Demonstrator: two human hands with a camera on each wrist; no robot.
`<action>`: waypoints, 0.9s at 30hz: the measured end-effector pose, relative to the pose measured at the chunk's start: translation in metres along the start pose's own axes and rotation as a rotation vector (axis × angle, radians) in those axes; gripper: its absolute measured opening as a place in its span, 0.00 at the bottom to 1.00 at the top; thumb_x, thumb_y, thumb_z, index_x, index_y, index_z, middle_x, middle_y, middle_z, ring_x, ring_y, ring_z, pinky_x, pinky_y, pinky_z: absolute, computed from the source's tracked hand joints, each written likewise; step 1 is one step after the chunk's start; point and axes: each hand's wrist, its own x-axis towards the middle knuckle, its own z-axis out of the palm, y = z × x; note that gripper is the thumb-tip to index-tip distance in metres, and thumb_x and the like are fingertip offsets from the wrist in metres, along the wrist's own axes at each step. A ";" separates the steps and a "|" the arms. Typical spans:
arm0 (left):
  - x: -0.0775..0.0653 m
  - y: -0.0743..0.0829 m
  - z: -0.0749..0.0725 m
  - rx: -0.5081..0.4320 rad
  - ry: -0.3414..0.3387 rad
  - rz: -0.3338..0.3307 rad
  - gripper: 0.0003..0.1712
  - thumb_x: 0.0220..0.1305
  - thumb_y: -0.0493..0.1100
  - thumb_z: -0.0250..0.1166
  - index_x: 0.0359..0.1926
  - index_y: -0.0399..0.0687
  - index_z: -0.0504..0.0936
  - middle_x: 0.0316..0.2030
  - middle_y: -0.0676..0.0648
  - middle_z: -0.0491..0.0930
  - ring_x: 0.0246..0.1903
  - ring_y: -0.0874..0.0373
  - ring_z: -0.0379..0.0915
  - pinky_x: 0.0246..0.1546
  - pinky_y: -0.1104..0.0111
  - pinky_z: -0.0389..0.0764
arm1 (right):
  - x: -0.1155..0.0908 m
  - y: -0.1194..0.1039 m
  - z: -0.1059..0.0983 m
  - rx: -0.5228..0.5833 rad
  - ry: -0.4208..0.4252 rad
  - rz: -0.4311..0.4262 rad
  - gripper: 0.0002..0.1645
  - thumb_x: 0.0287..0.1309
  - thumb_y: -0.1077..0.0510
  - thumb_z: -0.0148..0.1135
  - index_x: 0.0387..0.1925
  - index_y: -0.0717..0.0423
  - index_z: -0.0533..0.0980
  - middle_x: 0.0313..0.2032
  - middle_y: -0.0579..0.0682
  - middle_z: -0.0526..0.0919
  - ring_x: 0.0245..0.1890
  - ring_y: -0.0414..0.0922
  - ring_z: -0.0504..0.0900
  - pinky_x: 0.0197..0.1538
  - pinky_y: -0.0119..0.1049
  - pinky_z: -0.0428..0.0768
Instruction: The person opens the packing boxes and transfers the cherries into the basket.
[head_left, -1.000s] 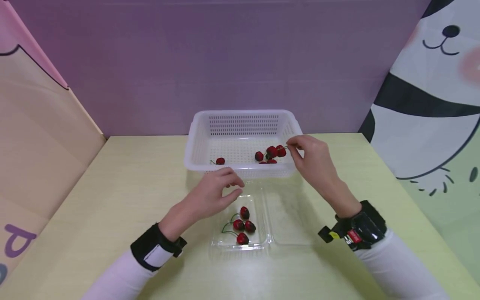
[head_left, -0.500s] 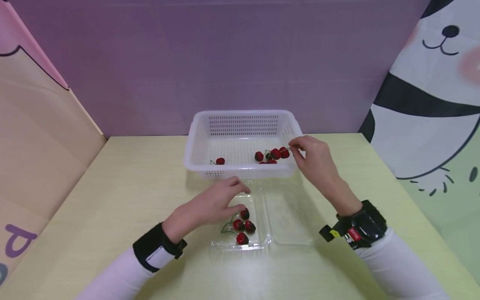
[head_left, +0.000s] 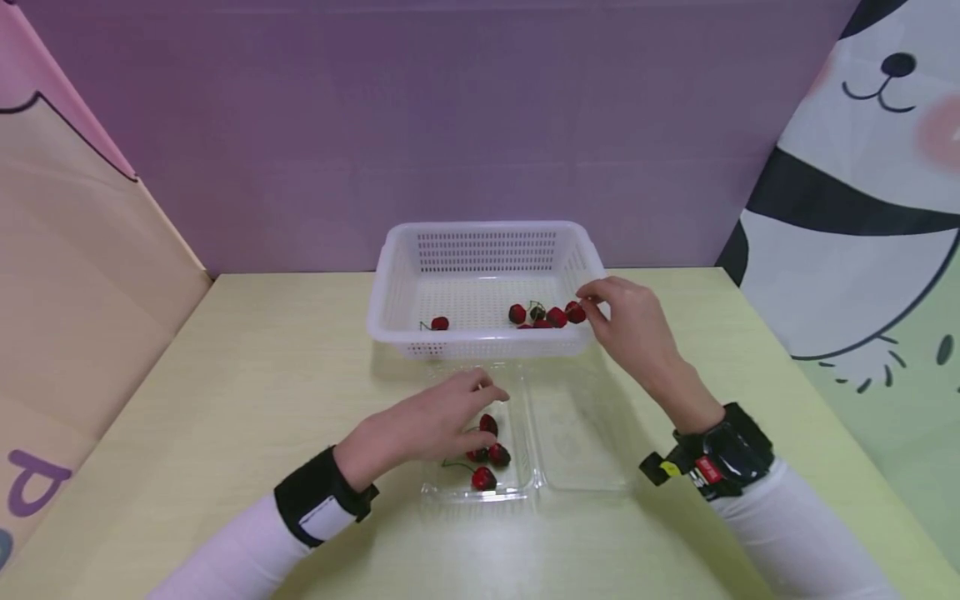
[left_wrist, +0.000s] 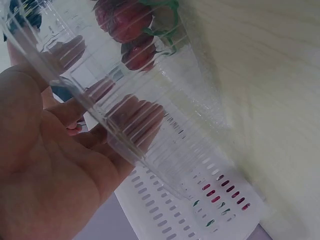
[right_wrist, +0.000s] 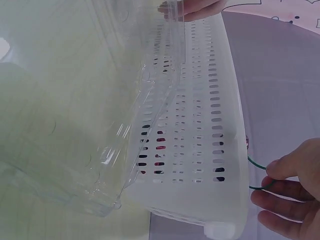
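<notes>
Your right hand (head_left: 630, 321) pinches thin green stem (right_wrist: 257, 164) at right end of white perforated plastic basket (head_left: 487, 343) holding glossy red cherries (head_left: 557, 317); right wrist view shows stem, head view barely. Your left hand (head_left: 431, 417), fingers loose, over dark-red cherries (head_left: 483, 478) in clear plastic hinged box (head_left: 480, 496); left wrist view shows fruit through box wall; contact unclear.

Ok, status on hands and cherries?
Right hand pinching green stem at white basket. Left hand over clear tray, cherries inside. Front wall partly hides basket cherries.
</notes>
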 end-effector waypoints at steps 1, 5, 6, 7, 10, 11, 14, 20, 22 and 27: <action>0.000 0.000 0.000 0.005 -0.005 0.000 0.30 0.71 0.50 0.68 0.69 0.43 0.75 0.56 0.43 0.75 0.47 0.57 0.70 0.47 0.67 0.79 | 0.000 0.000 0.000 -0.006 -0.004 0.005 0.06 0.59 0.72 0.67 0.39 0.67 0.85 0.37 0.61 0.87 0.37 0.56 0.86 0.40 0.51 0.83; 0.000 -0.001 0.002 0.010 -0.022 -0.002 0.31 0.71 0.50 0.68 0.70 0.43 0.74 0.57 0.44 0.74 0.47 0.58 0.70 0.47 0.68 0.79 | 0.000 0.000 0.000 -0.026 -0.009 0.014 0.06 0.59 0.71 0.67 0.39 0.66 0.85 0.37 0.60 0.87 0.36 0.57 0.86 0.39 0.52 0.83; 0.000 -0.001 0.003 0.013 -0.027 -0.002 0.31 0.72 0.50 0.67 0.70 0.43 0.73 0.58 0.44 0.74 0.48 0.58 0.70 0.47 0.68 0.79 | 0.000 0.000 0.000 -0.029 -0.008 0.015 0.06 0.59 0.71 0.67 0.39 0.66 0.85 0.37 0.60 0.87 0.36 0.57 0.86 0.39 0.53 0.83; 0.000 -0.001 0.003 0.014 -0.032 -0.002 0.32 0.72 0.50 0.67 0.71 0.43 0.73 0.58 0.44 0.74 0.48 0.58 0.70 0.48 0.68 0.79 | 0.000 0.000 0.000 -0.033 -0.008 0.014 0.06 0.59 0.70 0.67 0.39 0.66 0.85 0.37 0.60 0.87 0.36 0.57 0.86 0.39 0.53 0.83; 0.001 0.000 0.003 0.026 -0.048 -0.004 0.33 0.72 0.51 0.67 0.72 0.44 0.72 0.60 0.44 0.73 0.50 0.58 0.70 0.48 0.68 0.79 | -0.001 0.000 0.000 -0.041 -0.007 0.016 0.06 0.59 0.70 0.67 0.39 0.65 0.85 0.37 0.59 0.87 0.35 0.57 0.86 0.39 0.54 0.82; 0.001 0.000 0.003 0.032 -0.052 -0.002 0.33 0.72 0.51 0.67 0.72 0.44 0.71 0.61 0.44 0.73 0.50 0.58 0.70 0.49 0.68 0.79 | -0.001 0.000 0.000 -0.044 -0.007 0.017 0.06 0.59 0.70 0.67 0.39 0.65 0.85 0.37 0.59 0.87 0.35 0.57 0.86 0.39 0.54 0.82; 0.001 0.001 0.003 0.045 -0.065 0.005 0.33 0.72 0.51 0.67 0.72 0.44 0.72 0.61 0.43 0.73 0.51 0.57 0.70 0.49 0.68 0.79 | -0.001 0.001 0.000 -0.053 -0.010 0.023 0.06 0.58 0.69 0.68 0.39 0.64 0.86 0.37 0.59 0.88 0.35 0.57 0.86 0.38 0.53 0.82; 0.002 0.004 0.003 0.071 -0.079 0.022 0.30 0.72 0.50 0.67 0.70 0.46 0.74 0.59 0.44 0.73 0.50 0.58 0.70 0.49 0.68 0.79 | -0.002 0.001 0.001 -0.054 -0.008 0.039 0.06 0.59 0.67 0.68 0.39 0.63 0.86 0.40 0.59 0.87 0.34 0.57 0.85 0.37 0.52 0.82; 0.002 0.005 0.004 0.078 -0.083 0.020 0.30 0.72 0.49 0.67 0.70 0.46 0.74 0.59 0.44 0.74 0.50 0.58 0.70 0.49 0.68 0.78 | -0.003 0.001 0.001 -0.048 -0.005 0.043 0.06 0.59 0.67 0.68 0.39 0.63 0.86 0.40 0.60 0.87 0.35 0.58 0.86 0.38 0.52 0.82; 0.002 0.004 0.005 0.087 -0.088 0.021 0.28 0.72 0.48 0.67 0.68 0.44 0.76 0.59 0.44 0.74 0.52 0.56 0.71 0.52 0.66 0.78 | -0.004 0.001 0.001 -0.050 -0.006 0.059 0.07 0.60 0.66 0.67 0.40 0.63 0.86 0.39 0.60 0.87 0.35 0.57 0.86 0.38 0.54 0.81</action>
